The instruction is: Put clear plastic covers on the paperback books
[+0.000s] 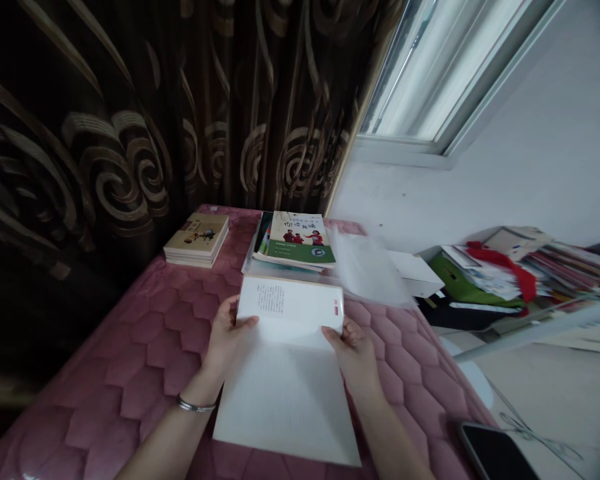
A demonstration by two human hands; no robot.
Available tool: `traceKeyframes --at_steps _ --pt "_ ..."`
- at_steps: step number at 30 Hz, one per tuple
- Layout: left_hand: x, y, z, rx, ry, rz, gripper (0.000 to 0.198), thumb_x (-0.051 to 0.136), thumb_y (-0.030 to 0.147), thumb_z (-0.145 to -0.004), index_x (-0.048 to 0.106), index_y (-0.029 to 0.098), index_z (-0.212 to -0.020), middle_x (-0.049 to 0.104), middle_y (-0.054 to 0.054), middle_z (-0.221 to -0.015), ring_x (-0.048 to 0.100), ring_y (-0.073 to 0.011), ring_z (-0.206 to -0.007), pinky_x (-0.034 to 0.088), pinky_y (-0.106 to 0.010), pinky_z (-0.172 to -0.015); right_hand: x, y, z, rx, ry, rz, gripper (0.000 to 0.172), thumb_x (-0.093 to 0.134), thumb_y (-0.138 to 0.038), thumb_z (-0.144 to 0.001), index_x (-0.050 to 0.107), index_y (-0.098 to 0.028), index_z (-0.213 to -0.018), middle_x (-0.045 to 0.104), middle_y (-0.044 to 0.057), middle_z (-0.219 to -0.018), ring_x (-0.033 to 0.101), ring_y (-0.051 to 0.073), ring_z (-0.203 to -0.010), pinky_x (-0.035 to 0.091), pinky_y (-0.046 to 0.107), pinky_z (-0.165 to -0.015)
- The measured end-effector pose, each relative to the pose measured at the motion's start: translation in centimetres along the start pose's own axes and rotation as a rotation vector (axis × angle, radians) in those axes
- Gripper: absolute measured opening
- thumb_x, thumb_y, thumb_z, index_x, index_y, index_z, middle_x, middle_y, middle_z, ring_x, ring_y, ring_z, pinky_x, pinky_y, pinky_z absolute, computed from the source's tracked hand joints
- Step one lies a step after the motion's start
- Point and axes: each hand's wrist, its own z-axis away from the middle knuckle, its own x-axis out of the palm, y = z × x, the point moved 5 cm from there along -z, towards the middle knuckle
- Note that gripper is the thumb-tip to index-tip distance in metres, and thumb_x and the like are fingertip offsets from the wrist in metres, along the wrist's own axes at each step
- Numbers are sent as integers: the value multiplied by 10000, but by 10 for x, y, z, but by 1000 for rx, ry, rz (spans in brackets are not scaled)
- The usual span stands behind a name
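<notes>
I've got the left hand (225, 340) and right hand (356, 352) angled inward, thumbs on top, pinching opposite sides of a smooth white book (297, 305) over pink, hexagon-quilted padding (147, 363).

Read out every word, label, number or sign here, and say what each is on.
No text can be read with certainty.
Held white book: small print and a red mark, too small.
Green-and-white book: title and smaller lines, too blurred.
Tan book: cover markings, too small.
Pale tag: too small.
</notes>
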Motion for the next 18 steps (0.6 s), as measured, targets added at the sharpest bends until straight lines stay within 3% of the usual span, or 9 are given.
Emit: traceKeyframes --at_steps 6,13,18 --pt "-1 -1 -1 -26 9 11 618 815 253 -552 506 183 -1083 715 -30 -855 654 -147 -666 497 -245 -614 1 1 1 -26 3 26 336 700 -446 -709 637 -199 -929 705 45 -846 632 220 -717 479 301 -585" --pt "-3 6 -2 58 28 -31 480 756 257 -587 582 176 -1026 699 -18 -838 634 -143 -728 462 -220 -630 2 -3 1 -7 -8 -83 345 751 -411 -663 622 -208 -910 701 31 -832 630 215 -698 496 325 -617" --pt "-2 4 1 89 73 -111 402 716 263 -627 574 175 -993 685 -12 -813 612 -130 -686 447 -217 -616 2 3 2 -46 16 21 342 692 -435 -711 626 -212 -962 703 29 -845 626 214 -718 494 317 -607"
